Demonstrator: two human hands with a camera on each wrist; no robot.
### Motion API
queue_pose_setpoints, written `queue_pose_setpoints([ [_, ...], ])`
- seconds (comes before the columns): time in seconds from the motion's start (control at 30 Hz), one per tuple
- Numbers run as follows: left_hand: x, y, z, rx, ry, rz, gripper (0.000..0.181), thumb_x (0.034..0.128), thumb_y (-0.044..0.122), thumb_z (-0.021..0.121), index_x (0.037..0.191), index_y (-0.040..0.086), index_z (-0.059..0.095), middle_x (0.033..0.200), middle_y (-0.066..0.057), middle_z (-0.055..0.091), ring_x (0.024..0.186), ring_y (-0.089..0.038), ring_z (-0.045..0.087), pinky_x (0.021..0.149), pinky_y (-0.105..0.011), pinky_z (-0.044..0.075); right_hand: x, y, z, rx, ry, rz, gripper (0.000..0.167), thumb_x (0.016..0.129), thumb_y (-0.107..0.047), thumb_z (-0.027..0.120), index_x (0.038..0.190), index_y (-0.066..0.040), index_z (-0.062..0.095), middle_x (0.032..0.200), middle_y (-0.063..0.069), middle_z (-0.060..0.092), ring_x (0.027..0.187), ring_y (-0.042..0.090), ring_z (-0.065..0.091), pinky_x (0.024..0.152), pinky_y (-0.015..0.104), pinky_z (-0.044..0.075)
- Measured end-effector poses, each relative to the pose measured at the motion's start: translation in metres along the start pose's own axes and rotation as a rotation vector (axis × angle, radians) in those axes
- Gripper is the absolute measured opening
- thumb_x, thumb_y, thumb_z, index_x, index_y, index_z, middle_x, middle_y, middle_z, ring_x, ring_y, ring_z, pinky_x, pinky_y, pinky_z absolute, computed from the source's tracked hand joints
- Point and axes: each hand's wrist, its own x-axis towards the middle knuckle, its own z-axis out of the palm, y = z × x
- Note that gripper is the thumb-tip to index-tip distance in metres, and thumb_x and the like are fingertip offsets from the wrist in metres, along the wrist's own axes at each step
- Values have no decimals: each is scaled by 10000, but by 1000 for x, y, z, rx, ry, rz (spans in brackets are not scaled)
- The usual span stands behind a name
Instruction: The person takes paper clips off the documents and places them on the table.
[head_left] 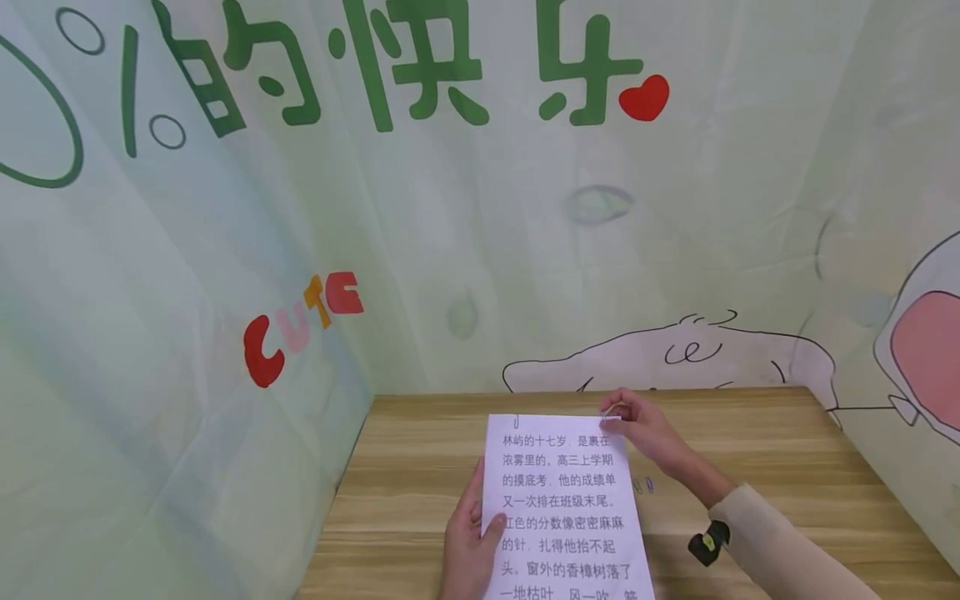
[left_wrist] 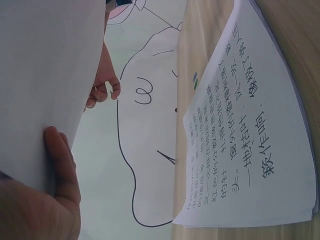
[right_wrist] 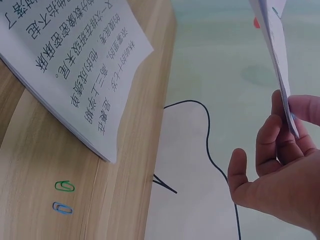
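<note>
A few printed sheets of paper (head_left: 562, 500) are held up off the table, face toward the head camera. At their left edge my left hand (head_left: 472, 533) grips them, thumb on the front. My right hand (head_left: 645, 429) pinches the top right corner between thumb and fingers, as the right wrist view also shows. A paper clip (head_left: 516, 422) sits on the top edge near the left corner. Whether another clip is under the right fingers, I cannot tell. Below, a stack of printed paper (right_wrist: 95, 75) lies on the table, mostly hidden in the head view.
On the wooden table (head_left: 405, 467), a green paper clip (right_wrist: 64, 186) and a blue paper clip (right_wrist: 62, 207) lie to the right of the stack. A printed cloth backdrop (head_left: 420, 233) rises behind and left of the table. A black device (head_left: 708, 543) is by the right sleeve.
</note>
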Motion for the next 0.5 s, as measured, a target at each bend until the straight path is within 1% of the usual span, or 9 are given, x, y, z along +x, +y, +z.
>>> queue_pose_setpoints([
  [0.17,-1,0,-1,-7,-6,-7,872,978,-131,529,1677,340,305,1355,-244,669,962,-277,788,779,-412,694,0,1,-4,-17,23,-7,228,1004,-63,671,1218,-10,610,963,138,717,896,241,669,862,294,528],
  [0.33,-1,0,-1,-4,0,-19,865,984,-118,535,1672,356,314,1329,-233,681,947,-278,789,770,-409,694,0,3,-6,-14,14,-19,235,1003,-53,672,1224,0,608,976,154,719,905,236,673,863,273,543],
  [0.5,-2,-1,-1,-7,5,-6,861,980,-114,543,1670,350,322,1327,-252,680,929,-278,792,762,-415,695,0,4,-7,-25,15,-19,228,1011,-61,663,1228,-19,608,992,143,721,919,243,671,870,282,540],
])
